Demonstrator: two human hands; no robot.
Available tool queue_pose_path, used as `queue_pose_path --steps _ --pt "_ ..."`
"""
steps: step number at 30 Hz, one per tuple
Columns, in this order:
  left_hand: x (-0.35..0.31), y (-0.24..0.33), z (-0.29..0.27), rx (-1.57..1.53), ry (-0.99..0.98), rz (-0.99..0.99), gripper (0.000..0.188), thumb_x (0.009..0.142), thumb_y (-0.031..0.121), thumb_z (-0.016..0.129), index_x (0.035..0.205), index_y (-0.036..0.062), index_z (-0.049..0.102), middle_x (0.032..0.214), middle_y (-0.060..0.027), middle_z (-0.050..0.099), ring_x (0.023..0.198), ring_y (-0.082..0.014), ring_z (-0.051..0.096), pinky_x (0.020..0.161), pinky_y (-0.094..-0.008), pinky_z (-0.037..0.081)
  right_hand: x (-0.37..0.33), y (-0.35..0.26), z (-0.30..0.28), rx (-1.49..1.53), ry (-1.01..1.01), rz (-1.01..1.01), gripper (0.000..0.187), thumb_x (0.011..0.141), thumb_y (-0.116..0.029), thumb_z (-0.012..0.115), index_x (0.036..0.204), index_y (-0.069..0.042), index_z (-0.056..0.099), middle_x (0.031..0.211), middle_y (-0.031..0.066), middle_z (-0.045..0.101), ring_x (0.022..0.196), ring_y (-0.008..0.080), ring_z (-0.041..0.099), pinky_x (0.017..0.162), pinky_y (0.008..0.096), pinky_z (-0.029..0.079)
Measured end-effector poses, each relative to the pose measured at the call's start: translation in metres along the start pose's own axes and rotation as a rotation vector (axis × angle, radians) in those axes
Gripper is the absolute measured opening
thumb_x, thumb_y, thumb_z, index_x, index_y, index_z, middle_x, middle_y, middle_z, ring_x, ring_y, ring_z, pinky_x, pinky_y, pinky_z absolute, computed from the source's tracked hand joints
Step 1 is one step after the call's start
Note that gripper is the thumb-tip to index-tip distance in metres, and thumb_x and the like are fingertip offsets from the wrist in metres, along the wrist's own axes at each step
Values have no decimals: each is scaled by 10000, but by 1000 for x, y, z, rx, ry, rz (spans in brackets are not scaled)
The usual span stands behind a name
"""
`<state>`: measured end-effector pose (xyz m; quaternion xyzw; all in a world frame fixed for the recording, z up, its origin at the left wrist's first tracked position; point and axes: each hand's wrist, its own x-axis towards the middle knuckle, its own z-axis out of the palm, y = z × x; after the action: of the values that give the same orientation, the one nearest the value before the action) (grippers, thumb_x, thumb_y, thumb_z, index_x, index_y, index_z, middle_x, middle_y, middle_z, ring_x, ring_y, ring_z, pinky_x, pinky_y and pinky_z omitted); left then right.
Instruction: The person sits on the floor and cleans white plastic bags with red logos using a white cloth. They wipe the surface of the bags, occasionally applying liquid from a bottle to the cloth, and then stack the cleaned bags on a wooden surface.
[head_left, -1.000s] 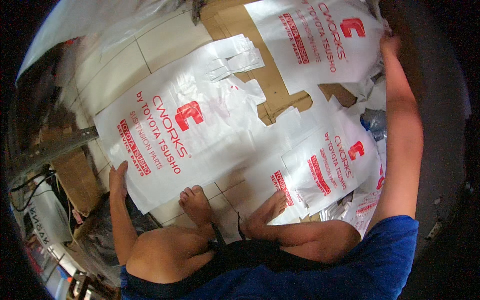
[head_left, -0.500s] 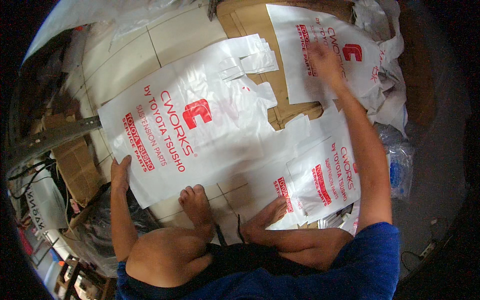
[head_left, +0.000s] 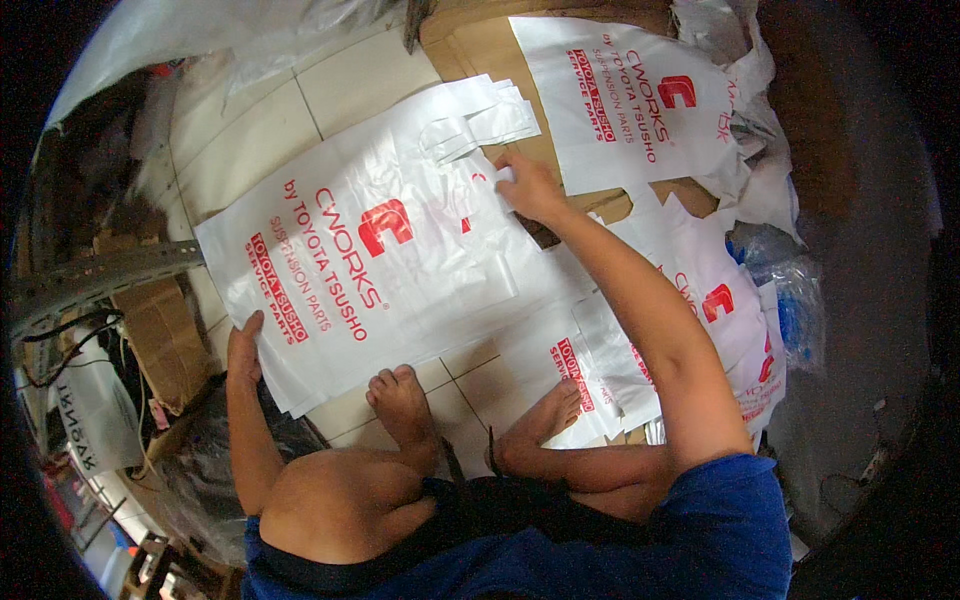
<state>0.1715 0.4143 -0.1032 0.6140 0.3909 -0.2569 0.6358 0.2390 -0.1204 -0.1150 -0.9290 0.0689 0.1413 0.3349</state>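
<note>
A stack of flat white plastic bags (head_left: 350, 340) with red print lies in front of me, its cut handle ends toward the upper right. My right hand (head_left: 532, 190) is closed on the handle end of the top bag, where the plastic is folded and bunched. At the near left edge of the stack, my left hand (head_left: 243, 350) grips the bag's border; some of its fingers are hidden. Another white bag (head_left: 610, 110) lies at the upper right. More printed bags (head_left: 590, 385) overlap at the lower right, partly behind my right forearm.
Brown cardboard (head_left: 465, 55) lies under the bags on pale floor tiles (head_left: 245, 120). My bare feet (head_left: 402, 405) are at the near edge of the stack. A metal bar (head_left: 110, 275) and a cardboard box (head_left: 160, 340) are at left. Clear plastic wrapping (head_left: 800, 310) lies at right.
My right hand has moved left from the upper right bag to the handle end of the stack, where the plastic is now more bunched. My left hand stays at the near left edge.
</note>
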Motion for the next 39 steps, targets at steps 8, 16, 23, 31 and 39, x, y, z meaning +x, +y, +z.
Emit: queue_pose_path --steps 8,16,23,31,39 --pt "-10 8 17 180 6 139 482 842 139 606 1273 -19 456 1155 -156 592 996 -265 597 902 -392 466 -5 -14 14 0 107 102 369 766 -111 613 1126 -49 557 1022 202 627 980 356 600 865 432 462" --pt "-1 1 -2 50 14 65 356 871 181 578 1179 6 542 1031 -144 642 916 -246 628 932 -381 450 -31 -44 -5 -309 235 -220 376 789 -193 630 1124 -39 559 1016 185 579 985 360 552 844 471 447" --pt "-3 -8 0 86 33 243 411 873 142 576 1242 -6 472 1098 -147 605 976 -250 597 942 -371 438 -69 -75 48 -214 83 -181 415 770 -246 658 1117 -38 565 1019 163 581 985 330 539 794 475 446" --pt "-22 6 28 229 106 300 567 857 69 594 1353 -38 343 1234 -170 538 1078 -271 555 931 -364 440 -76 -89 46 -174 66 -197 589 773 -231 665 1286 -40 449 1184 210 505 1062 353 501 873 471 415" --pt "-24 6 27 136 82 307 551 848 21 580 1346 -36 350 1238 -171 539 1082 -271 560 942 -356 444 -90 -66 40 -104 -117 -305 810 758 -244 690 1411 -10 271 1341 288 391 1224 422 414 1031 447 347"
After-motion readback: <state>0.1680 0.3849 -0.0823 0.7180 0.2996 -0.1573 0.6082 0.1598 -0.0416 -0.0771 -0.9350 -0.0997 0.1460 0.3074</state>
